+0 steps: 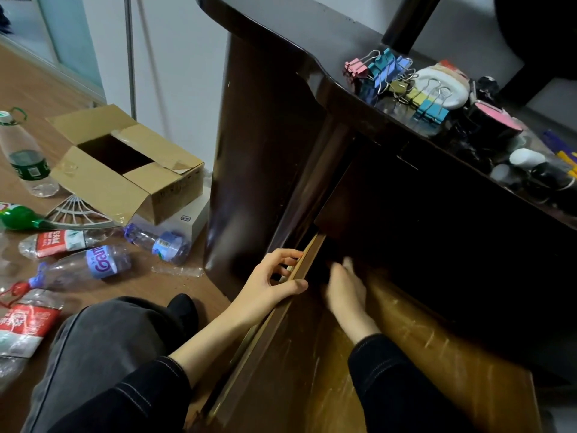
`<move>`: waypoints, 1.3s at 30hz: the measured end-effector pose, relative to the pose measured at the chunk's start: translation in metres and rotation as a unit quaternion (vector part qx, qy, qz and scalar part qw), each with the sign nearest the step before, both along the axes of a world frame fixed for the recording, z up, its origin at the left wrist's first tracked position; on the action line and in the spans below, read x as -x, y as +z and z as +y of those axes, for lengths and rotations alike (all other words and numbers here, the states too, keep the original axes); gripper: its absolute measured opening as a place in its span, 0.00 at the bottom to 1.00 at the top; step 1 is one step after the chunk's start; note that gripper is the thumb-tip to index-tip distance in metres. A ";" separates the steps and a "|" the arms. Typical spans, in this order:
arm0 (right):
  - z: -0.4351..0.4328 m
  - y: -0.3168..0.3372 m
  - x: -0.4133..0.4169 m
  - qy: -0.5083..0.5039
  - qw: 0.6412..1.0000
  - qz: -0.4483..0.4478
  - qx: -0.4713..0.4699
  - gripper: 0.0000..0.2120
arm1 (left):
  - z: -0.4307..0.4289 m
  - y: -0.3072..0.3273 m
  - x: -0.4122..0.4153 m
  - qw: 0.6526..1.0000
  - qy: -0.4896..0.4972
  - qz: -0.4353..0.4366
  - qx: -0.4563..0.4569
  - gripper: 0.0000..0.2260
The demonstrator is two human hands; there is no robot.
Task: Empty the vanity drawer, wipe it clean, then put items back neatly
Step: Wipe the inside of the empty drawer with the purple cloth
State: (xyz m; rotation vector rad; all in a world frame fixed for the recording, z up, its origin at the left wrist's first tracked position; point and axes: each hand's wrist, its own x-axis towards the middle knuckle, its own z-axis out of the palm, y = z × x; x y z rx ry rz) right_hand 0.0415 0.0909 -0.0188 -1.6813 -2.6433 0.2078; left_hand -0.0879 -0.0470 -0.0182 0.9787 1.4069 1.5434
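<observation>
1. Dark vanity (265,135), top pretty cluttered.
2. Drawer (437,354) pulled out under it, scratched wooden bottom showing.
3. Left hand (271,282) grips the drawer's side wall.
4. Right hand (343,292) is inside the drawer (too blurry, can't tell the fingers).
5. Binder clips (399,82) piled on the vanity top.

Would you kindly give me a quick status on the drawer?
Left hand grips drawer side wall. Right hand reaches deep inside, blurred, grip unclear. Drawer bottom bare where visible. Clips sit on vanity top; nothing seen blocking.

A home room: a dark vanity (268,145) on wood floor (37,89), with empty bottles (93,264) and a box (125,170) beside it.
</observation>
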 end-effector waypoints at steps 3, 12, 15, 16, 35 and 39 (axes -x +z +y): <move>-0.024 -0.015 -0.023 0.056 0.998 -0.024 0.012 0.22 | 0.003 -0.002 0.001 1.000 0.003 0.007 0.003 0.24; 0.010 0.011 0.005 -0.011 1.000 -0.011 0.013 0.20 | 0.000 0.000 0.001 1.000 -0.009 0.017 0.005 0.24; -0.012 0.003 -0.002 0.020 0.999 -0.037 0.006 0.21 | -0.001 0.001 0.004 1.000 -0.017 0.024 0.004 0.25; -0.020 -0.002 -0.009 0.034 0.998 -0.042 0.015 0.21 | 0.000 0.002 0.004 0.999 -0.017 0.027 0.004 0.26; -0.034 -0.012 -0.028 0.086 0.995 -0.024 0.046 0.22 | 0.000 0.010 0.003 0.999 -0.020 0.039 -0.001 0.24; 0.003 0.002 -0.006 0.015 1.000 -0.002 0.012 0.22 | -0.003 0.013 0.001 0.999 -0.020 0.040 0.002 0.26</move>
